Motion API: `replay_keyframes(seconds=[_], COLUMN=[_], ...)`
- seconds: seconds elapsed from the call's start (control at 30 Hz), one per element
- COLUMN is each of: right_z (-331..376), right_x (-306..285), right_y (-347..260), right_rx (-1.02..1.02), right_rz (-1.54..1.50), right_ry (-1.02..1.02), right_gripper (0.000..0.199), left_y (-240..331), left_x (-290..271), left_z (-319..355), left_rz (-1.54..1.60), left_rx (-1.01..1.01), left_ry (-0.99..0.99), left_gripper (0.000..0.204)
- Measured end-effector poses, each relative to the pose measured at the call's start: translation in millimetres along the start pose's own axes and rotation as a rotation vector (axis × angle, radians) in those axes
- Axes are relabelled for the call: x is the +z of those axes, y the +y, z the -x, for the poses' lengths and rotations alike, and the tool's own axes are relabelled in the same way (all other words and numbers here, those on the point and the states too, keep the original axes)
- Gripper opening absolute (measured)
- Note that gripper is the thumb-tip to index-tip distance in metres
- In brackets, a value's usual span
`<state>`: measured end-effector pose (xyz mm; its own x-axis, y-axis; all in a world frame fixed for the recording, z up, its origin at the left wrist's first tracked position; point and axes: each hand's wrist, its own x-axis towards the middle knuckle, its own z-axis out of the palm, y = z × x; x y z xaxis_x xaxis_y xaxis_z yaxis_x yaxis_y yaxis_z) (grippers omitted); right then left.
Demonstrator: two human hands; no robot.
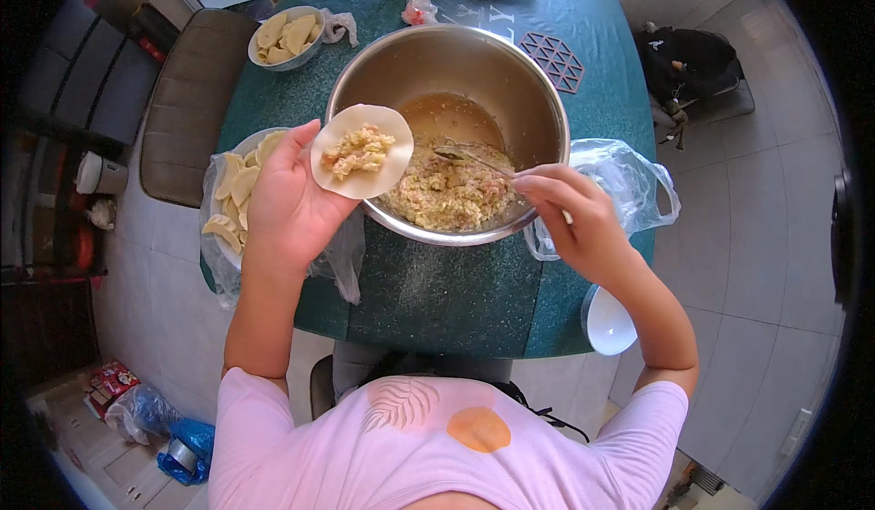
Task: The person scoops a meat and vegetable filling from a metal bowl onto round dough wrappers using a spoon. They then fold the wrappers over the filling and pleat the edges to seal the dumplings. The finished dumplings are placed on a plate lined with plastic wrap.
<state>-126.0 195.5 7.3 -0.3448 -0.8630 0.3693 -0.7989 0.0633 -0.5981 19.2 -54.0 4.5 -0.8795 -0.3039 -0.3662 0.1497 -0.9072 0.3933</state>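
Observation:
A round dumpling wrapper (394,178) rests on the fingers of my left hand (290,202), with a mound of minced filling (357,151) on its middle. My right hand (572,214) pinches the handle of a metal spoon (474,156); its bowl is over the filling in the large steel mixing bowl (533,82). Pale chopped filling (447,195) covers the near part of that bowl's bottom, and bare metal shows behind it. Left of my left hand, folded dumplings (239,186) lie on a plate, partly hidden by my hand and wrist.
On the green tablecloth (428,282) stand a bowl of folded dumplings (287,38) at far left and a hexagonal lattice trivet (552,61) at far right. A clear plastic bag (629,177) lies right of the steel bowl. A white bowl (609,320) sits at the right near edge.

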Motion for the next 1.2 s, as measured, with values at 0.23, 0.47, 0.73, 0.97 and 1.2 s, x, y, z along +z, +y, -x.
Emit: replay_keyframes(seconds=[0.23,0.47,0.73,0.97,1.2], right_z=[2,1,7,14,17], right_x=[-2,-10,-4,-5,-19], right_y=[-17,-9,-18,-29,-24], right_rx=[-0.060,-0.023,-0.143,-0.098,0.129], right_rz=[-0.062,0.115,0.060,-0.028,-0.263], right_ry=[-0.067,0.026,-0.077,-0.044,-0.120], right_gripper=[0.020,0.021,0.028,0.027,0.019], left_y=[6,9,10,6,6], left_x=[-1,-15,-26,-23,-26], left_z=[3,-1,-3,-5,-4], left_rz=[-0.062,0.060,0.102,0.104,0.102], left_rx=[0.042,-0.042,-0.039,-0.080,-0.068], left_ry=[0.029,-0.113,-0.149,-0.158,-0.157], left_gripper=[0.045,0.045,0.043,0.043,0.043])
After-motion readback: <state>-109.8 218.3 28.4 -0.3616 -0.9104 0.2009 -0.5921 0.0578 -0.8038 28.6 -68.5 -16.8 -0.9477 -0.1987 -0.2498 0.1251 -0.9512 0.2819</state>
